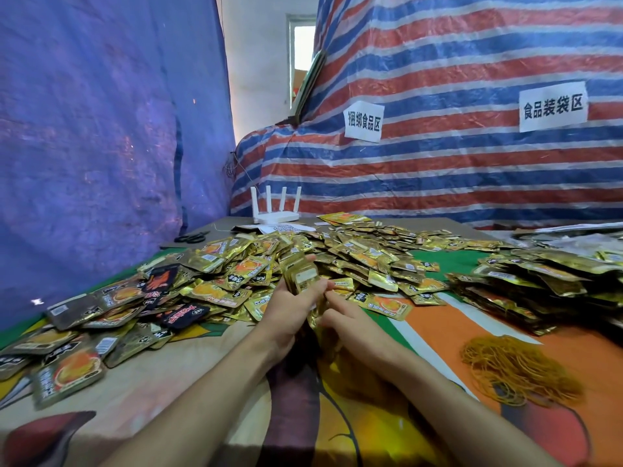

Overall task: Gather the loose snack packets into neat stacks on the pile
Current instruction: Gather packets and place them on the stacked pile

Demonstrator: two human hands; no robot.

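Observation:
A wide heap of loose gold snack packets [354, 254] covers the table from the left edge to the middle. My left hand [290, 311] grips an upright stack of gold packets [301, 276] at the heap's near edge, thumb across its front. My right hand [347, 320] sits just right of it, its fingers touching the lower side of the same stack; how they close is hidden. Neater stacked packets [526, 284] lie in a pile at the right.
A tangle of yellow rubber bands [512, 369] lies on the orange cloth at the right. A white router [276, 210] and black scissors [192, 236] sit at the table's back. Blue and striped tarpaulins wall the space behind.

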